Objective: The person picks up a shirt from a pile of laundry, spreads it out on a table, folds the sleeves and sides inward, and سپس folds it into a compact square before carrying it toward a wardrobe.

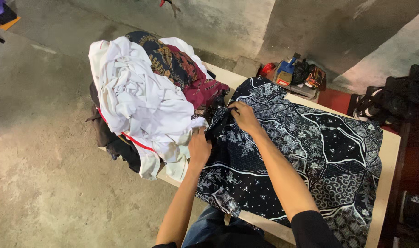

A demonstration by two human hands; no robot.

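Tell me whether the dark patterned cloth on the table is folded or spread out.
Spread out: the dark patterned cloth lies flat across the table, its near edge hanging over.

My only view: head camera, looking steeply down and forward over table [393, 151], close above hands, concrete floor [44, 183] left.

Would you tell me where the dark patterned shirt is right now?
In the head view the dark patterned shirt lies spread over the table, right of the pile of clothes; the left hand and right hand grip its left edge.
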